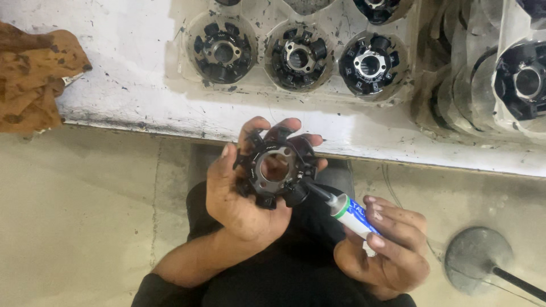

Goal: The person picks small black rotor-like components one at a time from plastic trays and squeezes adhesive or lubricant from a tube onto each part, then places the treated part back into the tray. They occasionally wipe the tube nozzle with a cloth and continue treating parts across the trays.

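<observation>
centre of frame: your left hand [242, 190], palm up, fingers curled around the black ring-shaped part [277, 168]. lower right: your right hand [387, 247] clamps a tube [350, 214], its dark nozzle touching the part's rim.

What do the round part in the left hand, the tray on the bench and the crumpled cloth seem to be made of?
Round part in the left hand: looks like a dull grey metal ring at the centre, with glossy black, probably plastic, blocks around it.
Tray: thin clear moulded plastic, judging by its see-through, shiny pockets.
Cloth: soft brown woven fabric, wrinkled and stained.
</observation>
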